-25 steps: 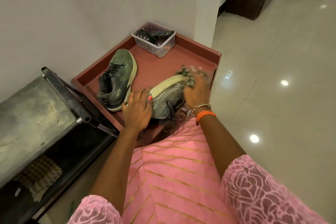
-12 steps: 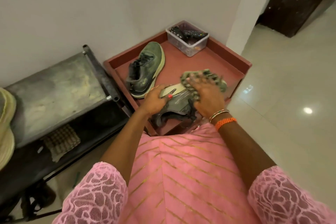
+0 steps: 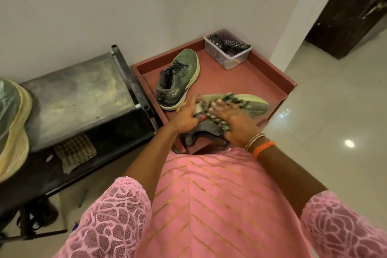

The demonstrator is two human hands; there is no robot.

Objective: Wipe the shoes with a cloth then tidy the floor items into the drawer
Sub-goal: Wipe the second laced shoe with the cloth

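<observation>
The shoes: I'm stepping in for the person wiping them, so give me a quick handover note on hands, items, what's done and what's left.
Left hand steadies the near shoe, which lies on its side in the red tray.
Right hand presses the cloth on that shoe, mid-wipe.
The other shoe stands upright beside it; a clear box of remotes sits at the tray's far corner.
Left: finish wiping, then tidy the floor items into the drawer.
</observation>
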